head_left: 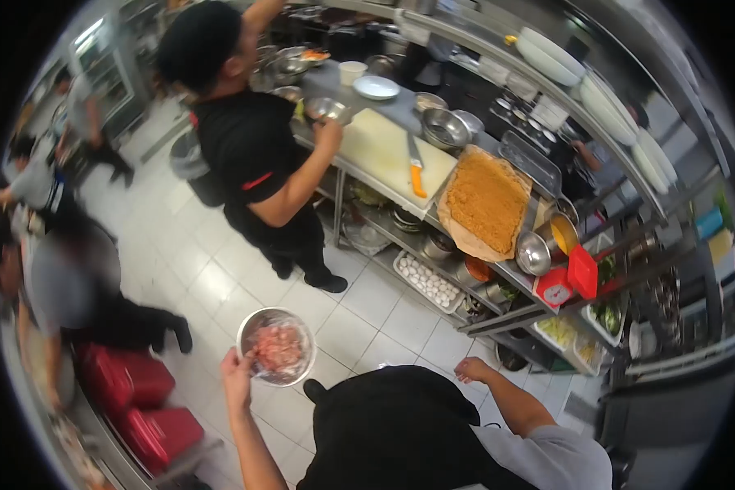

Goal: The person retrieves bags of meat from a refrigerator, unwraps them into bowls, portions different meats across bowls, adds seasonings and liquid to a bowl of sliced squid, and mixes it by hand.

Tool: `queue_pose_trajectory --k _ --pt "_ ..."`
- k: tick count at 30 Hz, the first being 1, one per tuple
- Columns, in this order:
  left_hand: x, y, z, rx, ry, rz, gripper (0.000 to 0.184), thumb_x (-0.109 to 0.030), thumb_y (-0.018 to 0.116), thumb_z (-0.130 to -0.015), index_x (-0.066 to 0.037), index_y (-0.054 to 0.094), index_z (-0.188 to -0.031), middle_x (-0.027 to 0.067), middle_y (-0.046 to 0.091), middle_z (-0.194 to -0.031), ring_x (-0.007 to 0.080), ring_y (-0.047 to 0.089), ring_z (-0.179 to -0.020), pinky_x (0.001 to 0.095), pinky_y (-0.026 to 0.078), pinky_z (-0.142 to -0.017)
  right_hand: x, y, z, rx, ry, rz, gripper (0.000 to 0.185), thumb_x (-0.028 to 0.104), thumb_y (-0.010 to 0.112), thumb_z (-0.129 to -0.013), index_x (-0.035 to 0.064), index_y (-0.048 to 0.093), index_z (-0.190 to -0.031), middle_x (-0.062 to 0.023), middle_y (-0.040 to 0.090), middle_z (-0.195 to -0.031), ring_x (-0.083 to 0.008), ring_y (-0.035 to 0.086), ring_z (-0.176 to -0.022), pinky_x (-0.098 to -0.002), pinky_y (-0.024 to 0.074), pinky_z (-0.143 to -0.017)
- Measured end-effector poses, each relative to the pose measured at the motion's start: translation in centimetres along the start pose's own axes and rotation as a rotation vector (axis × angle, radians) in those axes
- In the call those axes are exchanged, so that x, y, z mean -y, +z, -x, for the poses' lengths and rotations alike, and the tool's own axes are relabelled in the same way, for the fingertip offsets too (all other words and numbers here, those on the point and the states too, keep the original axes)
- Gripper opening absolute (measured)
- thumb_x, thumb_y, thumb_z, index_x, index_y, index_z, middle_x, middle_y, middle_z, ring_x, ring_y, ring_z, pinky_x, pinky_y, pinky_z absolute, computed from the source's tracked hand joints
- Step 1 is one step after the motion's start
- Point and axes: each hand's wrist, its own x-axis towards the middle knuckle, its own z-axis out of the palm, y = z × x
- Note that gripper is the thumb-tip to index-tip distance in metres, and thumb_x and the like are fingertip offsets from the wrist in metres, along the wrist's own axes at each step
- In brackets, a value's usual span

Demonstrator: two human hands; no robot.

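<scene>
A round metal bowl (305, 353) with raw pink meat (276, 345) in it hangs out over the tiled floor. My left hand (237, 377) grips the rim of this bowl on its near left side. Some clear plastic wrap seems to lie around the meat. On the other side of my black apron, my right hand (470, 370) is held in the air, away from any object. Its fingers are loosely bent and apart, and nothing shows in them.
A co-worker in black (257, 147) stands at the steel counter, holding a small metal bowl (327, 109). A knife (416, 167) lies on the cutting board (376, 147), beside a tray of orange crumbs (486, 200). Red containers (126, 377) stand left, near another person (73, 269).
</scene>
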Motion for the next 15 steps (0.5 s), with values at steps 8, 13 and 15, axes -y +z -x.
queue_pose_trajectory --k 8,13,15 --pt "-10.8 25.8 -15.9 0.530 -0.071 0.153 0.006 -0.010 0.057 -0.089 -0.004 0.057 -0.087 0.0028 0.058 -0.077 0.0133 0.056 -0.067 0.0261 0.043 -0.053 -11.1 6.9 5.9 -0.174 0.181 -0.384 0.022 0.019 0.063 -0.087 0.0005 0.063 -0.100 -0.0103 0.067 -0.087 -0.0212 0.067 -0.074 -0.0344 0.0561 -0.061" --pt "-15.9 42.1 -27.5 0.519 0.045 0.414 0.013 -0.010 0.055 -0.089 0.001 0.051 -0.096 0.0154 0.058 -0.093 0.0295 0.064 -0.079 0.0466 0.059 -0.060 -14.6 10.8 6.3 -0.308 0.261 -0.714 0.021 0.016 0.063 -0.088 0.0001 0.062 -0.101 -0.0122 0.068 -0.087 -0.0222 0.067 -0.072 -0.0361 0.0560 -0.059" --pt "-17.7 46.7 -33.5 0.444 0.031 0.441 0.017 -0.010 0.054 -0.089 0.002 0.050 -0.100 0.0196 0.059 -0.099 0.0336 0.064 -0.084 0.0501 0.059 -0.059 -14.9 11.8 6.5 -0.312 0.255 -0.765 0.020 0.015 0.061 -0.089 -0.0009 0.061 -0.102 -0.0128 0.067 -0.089 -0.0236 0.067 -0.075 -0.0371 0.0564 -0.063"
